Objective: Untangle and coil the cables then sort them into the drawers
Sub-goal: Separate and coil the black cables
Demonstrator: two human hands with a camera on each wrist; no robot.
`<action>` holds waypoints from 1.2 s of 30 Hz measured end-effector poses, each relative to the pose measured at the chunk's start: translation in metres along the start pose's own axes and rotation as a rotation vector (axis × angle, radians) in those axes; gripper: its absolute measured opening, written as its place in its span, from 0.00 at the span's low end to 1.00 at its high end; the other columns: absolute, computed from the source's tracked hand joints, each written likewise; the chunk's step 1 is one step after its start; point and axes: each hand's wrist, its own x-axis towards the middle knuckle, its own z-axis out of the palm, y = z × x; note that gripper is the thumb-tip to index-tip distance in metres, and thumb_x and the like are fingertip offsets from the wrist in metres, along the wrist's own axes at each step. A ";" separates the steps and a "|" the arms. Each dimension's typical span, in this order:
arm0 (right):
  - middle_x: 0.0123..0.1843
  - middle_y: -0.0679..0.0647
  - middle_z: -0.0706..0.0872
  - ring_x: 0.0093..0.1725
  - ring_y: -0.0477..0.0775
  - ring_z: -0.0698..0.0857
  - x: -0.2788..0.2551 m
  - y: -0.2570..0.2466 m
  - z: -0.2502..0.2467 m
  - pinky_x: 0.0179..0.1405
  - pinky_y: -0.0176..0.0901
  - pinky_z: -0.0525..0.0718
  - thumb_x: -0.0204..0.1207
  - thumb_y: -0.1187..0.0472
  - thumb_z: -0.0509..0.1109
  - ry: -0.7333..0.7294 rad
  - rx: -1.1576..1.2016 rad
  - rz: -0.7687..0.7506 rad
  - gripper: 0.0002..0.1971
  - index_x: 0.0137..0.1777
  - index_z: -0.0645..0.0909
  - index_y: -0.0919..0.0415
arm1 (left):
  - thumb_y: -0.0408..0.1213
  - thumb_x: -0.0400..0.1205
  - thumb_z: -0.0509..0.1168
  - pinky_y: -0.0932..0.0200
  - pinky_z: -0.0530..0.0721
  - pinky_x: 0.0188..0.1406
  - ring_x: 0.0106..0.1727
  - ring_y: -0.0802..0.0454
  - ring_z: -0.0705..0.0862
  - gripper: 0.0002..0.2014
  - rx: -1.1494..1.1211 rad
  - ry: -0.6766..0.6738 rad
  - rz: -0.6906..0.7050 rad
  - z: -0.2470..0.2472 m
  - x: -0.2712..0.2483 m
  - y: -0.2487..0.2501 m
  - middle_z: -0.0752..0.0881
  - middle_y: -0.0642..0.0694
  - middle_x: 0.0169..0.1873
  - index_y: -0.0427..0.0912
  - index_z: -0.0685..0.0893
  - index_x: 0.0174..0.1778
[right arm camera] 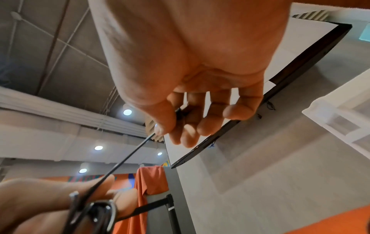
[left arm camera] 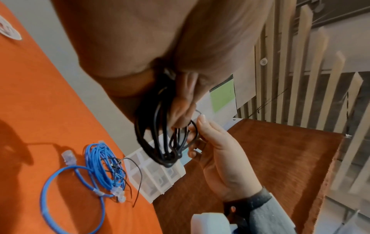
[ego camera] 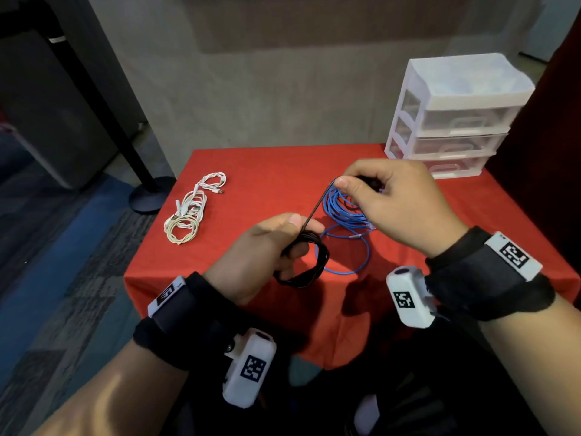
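Note:
My left hand (ego camera: 270,247) grips a coil of black cable (ego camera: 309,262) above the red table, thumb pressing the loops; the coil (left arm camera: 160,142) hangs from its curled fingers in the left wrist view. A taut strand of that cable (ego camera: 317,209) runs up to my right hand (ego camera: 377,190), which pinches its end between thumb and forefinger (right arm camera: 166,126). Below the right hand a blue network cable (ego camera: 345,215) lies loosely coiled on the cloth, its clear plugs (left arm camera: 69,156) showing. White cables (ego camera: 188,212) lie bundled at the table's left.
A white three-drawer unit (ego camera: 456,118) stands at the table's back right corner, its drawers pushed in. The red tablecloth (ego camera: 267,171) ends close to my wrists. A black post base (ego camera: 147,196) stands on the floor left of the table.

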 end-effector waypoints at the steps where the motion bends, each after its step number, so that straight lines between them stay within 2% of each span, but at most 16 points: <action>1: 0.32 0.51 0.87 0.35 0.50 0.83 0.002 -0.001 -0.001 0.40 0.52 0.82 0.82 0.49 0.73 0.010 0.006 0.003 0.09 0.44 0.89 0.52 | 0.41 0.93 0.50 0.62 0.66 0.24 0.21 0.59 0.60 0.21 -0.003 -0.016 0.001 0.000 -0.001 0.002 0.70 0.49 0.28 0.31 0.84 0.62; 5: 0.38 0.48 0.86 0.44 0.52 0.83 0.002 0.007 0.001 0.50 0.52 0.81 0.80 0.48 0.73 -0.023 -0.006 0.047 0.09 0.42 0.91 0.48 | 0.43 0.92 0.53 0.64 0.67 0.22 0.22 0.58 0.58 0.21 -0.023 -0.051 0.016 0.004 -0.003 0.006 0.68 0.51 0.27 0.30 0.83 0.62; 7: 0.42 0.46 0.81 0.51 0.57 0.80 -0.005 0.014 0.008 0.59 0.42 0.75 0.79 0.47 0.70 -0.055 -0.041 0.069 0.09 0.44 0.91 0.43 | 0.42 0.92 0.54 0.64 0.67 0.22 0.22 0.58 0.59 0.17 -0.044 -0.027 0.038 0.004 -0.003 0.005 0.68 0.52 0.25 0.32 0.82 0.61; 8: 0.42 0.47 0.79 0.52 0.58 0.78 -0.009 0.016 0.013 0.59 0.35 0.68 0.79 0.48 0.68 -0.065 -0.078 0.069 0.10 0.46 0.92 0.43 | 0.40 0.92 0.53 0.63 0.67 0.22 0.22 0.58 0.59 0.16 -0.061 -0.015 0.045 0.005 -0.002 0.004 0.68 0.52 0.25 0.34 0.82 0.61; 10: 0.42 0.47 0.77 0.52 0.58 0.76 -0.019 0.017 0.023 0.53 0.36 0.63 0.79 0.50 0.66 -0.098 -0.125 0.057 0.12 0.50 0.93 0.45 | 0.38 0.92 0.53 0.63 0.67 0.21 0.22 0.57 0.59 0.14 -0.100 0.012 0.054 0.006 -0.002 0.003 0.68 0.51 0.25 0.33 0.79 0.62; 13: 0.40 0.51 0.78 0.45 0.55 0.78 -0.027 0.011 0.033 0.50 0.44 0.69 0.82 0.57 0.71 -0.210 -0.017 0.158 0.10 0.57 0.92 0.45 | 0.35 0.92 0.51 0.62 0.67 0.21 0.21 0.57 0.59 0.15 -0.112 0.053 0.070 0.012 -0.001 0.002 0.67 0.50 0.24 0.27 0.75 0.64; 15: 0.39 0.53 0.80 0.37 0.53 0.77 -0.028 0.005 0.033 0.43 0.46 0.74 0.80 0.64 0.75 -0.246 0.189 0.248 0.12 0.55 0.91 0.45 | 0.34 0.92 0.51 0.60 0.64 0.22 0.20 0.57 0.59 0.14 -0.110 0.064 0.087 0.015 0.000 0.003 0.68 0.51 0.23 0.28 0.76 0.62; 17: 0.36 0.54 0.81 0.33 0.49 0.75 -0.029 -0.002 0.032 0.36 0.40 0.75 0.79 0.72 0.74 -0.210 0.476 0.336 0.11 0.49 0.91 0.53 | 0.34 0.92 0.51 0.59 0.63 0.23 0.20 0.57 0.59 0.11 -0.127 0.064 0.101 0.017 0.000 0.005 0.68 0.51 0.23 0.35 0.78 0.58; 19: 0.36 0.57 0.86 0.31 0.46 0.80 -0.030 -0.010 0.032 0.32 0.34 0.79 0.79 0.73 0.73 -0.162 0.713 0.430 0.09 0.45 0.89 0.59 | 0.34 0.91 0.52 0.59 0.64 0.24 0.20 0.57 0.59 0.09 -0.173 0.065 0.100 0.019 0.000 0.009 0.68 0.50 0.23 0.40 0.77 0.54; 21: 0.37 0.59 0.88 0.32 0.48 0.84 -0.030 -0.016 0.031 0.31 0.36 0.81 0.82 0.68 0.71 -0.185 0.866 0.519 0.04 0.47 0.88 0.64 | 0.35 0.91 0.52 0.59 0.64 0.25 0.20 0.57 0.59 0.08 -0.215 0.093 0.102 0.019 0.000 0.011 0.67 0.48 0.25 0.41 0.77 0.53; 22: 0.38 0.60 0.88 0.33 0.49 0.84 -0.030 -0.017 0.030 0.31 0.37 0.80 0.84 0.64 0.70 -0.213 0.925 0.559 0.06 0.48 0.87 0.65 | 0.35 0.91 0.53 0.58 0.63 0.25 0.20 0.57 0.59 0.08 -0.220 0.120 0.106 0.018 0.001 0.011 0.67 0.48 0.25 0.41 0.77 0.52; 25: 0.42 0.62 0.82 0.34 0.49 0.77 -0.030 -0.018 0.028 0.33 0.40 0.74 0.86 0.52 0.68 -0.269 0.983 0.646 0.13 0.49 0.85 0.63 | 0.35 0.91 0.53 0.59 0.67 0.24 0.20 0.56 0.60 0.08 -0.177 0.190 0.122 0.019 0.003 0.008 0.68 0.49 0.24 0.42 0.77 0.51; 29: 0.50 0.61 0.83 0.47 0.57 0.78 -0.038 -0.018 0.031 0.39 0.46 0.73 0.75 0.39 0.77 -0.427 0.886 0.621 0.32 0.60 0.84 0.70 | 0.35 0.92 0.53 0.59 0.68 0.23 0.19 0.58 0.65 0.08 -0.082 0.236 0.155 0.021 0.005 0.005 0.73 0.54 0.21 0.42 0.77 0.56; 30: 0.50 0.61 0.82 0.47 0.57 0.77 -0.042 -0.019 0.033 0.40 0.47 0.73 0.73 0.42 0.80 -0.461 0.877 0.605 0.31 0.60 0.83 0.70 | 0.35 0.92 0.54 0.60 0.67 0.23 0.20 0.57 0.65 0.08 -0.069 0.247 0.162 0.021 0.006 0.004 0.72 0.53 0.21 0.43 0.79 0.58; 33: 0.44 0.60 0.75 0.37 0.51 0.77 -0.045 -0.021 0.033 0.33 0.41 0.78 0.75 0.58 0.80 -0.480 0.848 0.566 0.10 0.48 0.82 0.59 | 0.36 0.92 0.54 0.63 0.66 0.22 0.21 0.57 0.64 0.11 -0.013 0.283 0.169 0.019 0.009 0.001 0.72 0.55 0.21 0.41 0.82 0.60; 36: 0.36 0.64 0.78 0.29 0.49 0.79 -0.043 -0.021 0.027 0.26 0.34 0.77 0.80 0.65 0.76 -0.453 0.648 0.486 0.03 0.49 0.86 0.58 | 0.37 0.92 0.56 0.65 0.70 0.22 0.22 0.62 0.70 0.12 0.095 0.367 0.214 0.013 0.011 -0.001 0.77 0.58 0.24 0.40 0.85 0.57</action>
